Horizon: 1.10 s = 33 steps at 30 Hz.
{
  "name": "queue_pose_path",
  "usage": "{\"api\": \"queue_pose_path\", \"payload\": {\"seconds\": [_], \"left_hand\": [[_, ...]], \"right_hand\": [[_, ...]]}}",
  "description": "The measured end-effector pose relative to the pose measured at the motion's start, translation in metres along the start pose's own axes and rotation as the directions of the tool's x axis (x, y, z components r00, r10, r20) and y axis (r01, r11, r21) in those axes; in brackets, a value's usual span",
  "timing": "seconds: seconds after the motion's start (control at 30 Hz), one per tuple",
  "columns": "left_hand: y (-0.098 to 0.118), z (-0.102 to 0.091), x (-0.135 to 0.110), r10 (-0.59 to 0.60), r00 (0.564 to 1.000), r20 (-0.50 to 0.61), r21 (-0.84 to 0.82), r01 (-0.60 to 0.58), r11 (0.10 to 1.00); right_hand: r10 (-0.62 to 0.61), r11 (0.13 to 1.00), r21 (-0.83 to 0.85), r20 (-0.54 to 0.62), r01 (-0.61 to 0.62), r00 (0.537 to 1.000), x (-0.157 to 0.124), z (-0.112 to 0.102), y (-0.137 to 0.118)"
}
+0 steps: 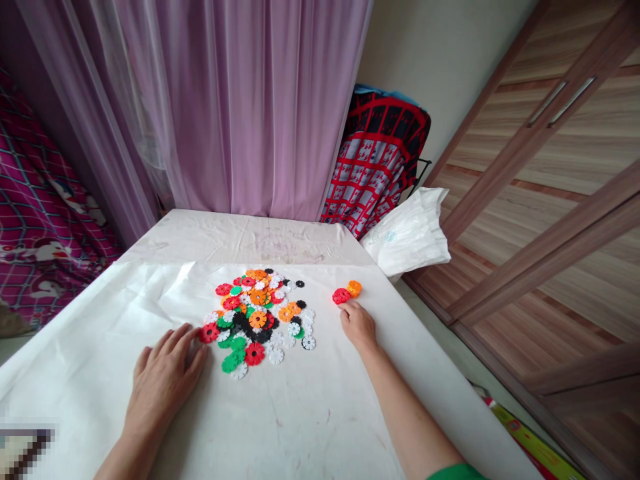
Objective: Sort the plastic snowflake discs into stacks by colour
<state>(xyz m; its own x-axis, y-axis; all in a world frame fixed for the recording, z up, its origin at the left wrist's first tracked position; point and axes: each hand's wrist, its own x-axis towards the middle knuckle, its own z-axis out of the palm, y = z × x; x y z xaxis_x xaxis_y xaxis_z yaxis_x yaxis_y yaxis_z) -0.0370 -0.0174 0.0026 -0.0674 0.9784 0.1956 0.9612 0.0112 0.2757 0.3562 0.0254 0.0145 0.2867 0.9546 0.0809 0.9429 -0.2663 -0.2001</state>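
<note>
A heap of flat snowflake-shaped plastic discs (257,313) in red, orange, green, black and white lies on the white-covered table (300,413). My left hand (163,377) rests flat on the cloth with fingers spread, its fingertips touching a red disc (209,332) at the heap's left edge. My right hand (357,325) lies right of the heap with fingers curled, its fingertips at a red disc (341,296) that sits beside an orange disc (355,288), apart from the heap.
A crumpled white bag (410,233) hangs off the table's far right corner. Purple curtains (240,100) hang behind the table, a red patterned bundle (380,160) stands at the back, and wooden wardrobe doors (550,200) line the right.
</note>
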Motion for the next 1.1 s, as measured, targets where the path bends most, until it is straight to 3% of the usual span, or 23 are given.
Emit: {"api": "queue_pose_path", "payload": {"seconds": [0.5, 0.9, 1.1], "left_hand": [[0.000, 0.000, -0.002, 0.001, 1.000, 0.002, -0.004, -0.001, 1.000], [0.001, -0.002, -0.002, 0.006, 1.000, 0.004, -0.006, -0.006, 1.000], [-0.002, 0.002, -0.001, 0.011, 1.000, -0.004, -0.001, -0.011, 1.000]], "right_hand": [[0.004, 1.000, -0.031, 0.031, -0.003, 1.000, 0.031, -0.001, -0.001], [-0.042, 0.999, -0.014, -0.044, 0.042, 0.998, 0.016, 0.007, 0.012], [-0.034, 0.997, -0.069, -0.016, 0.033, 0.999, 0.021, 0.003, 0.009]]}}
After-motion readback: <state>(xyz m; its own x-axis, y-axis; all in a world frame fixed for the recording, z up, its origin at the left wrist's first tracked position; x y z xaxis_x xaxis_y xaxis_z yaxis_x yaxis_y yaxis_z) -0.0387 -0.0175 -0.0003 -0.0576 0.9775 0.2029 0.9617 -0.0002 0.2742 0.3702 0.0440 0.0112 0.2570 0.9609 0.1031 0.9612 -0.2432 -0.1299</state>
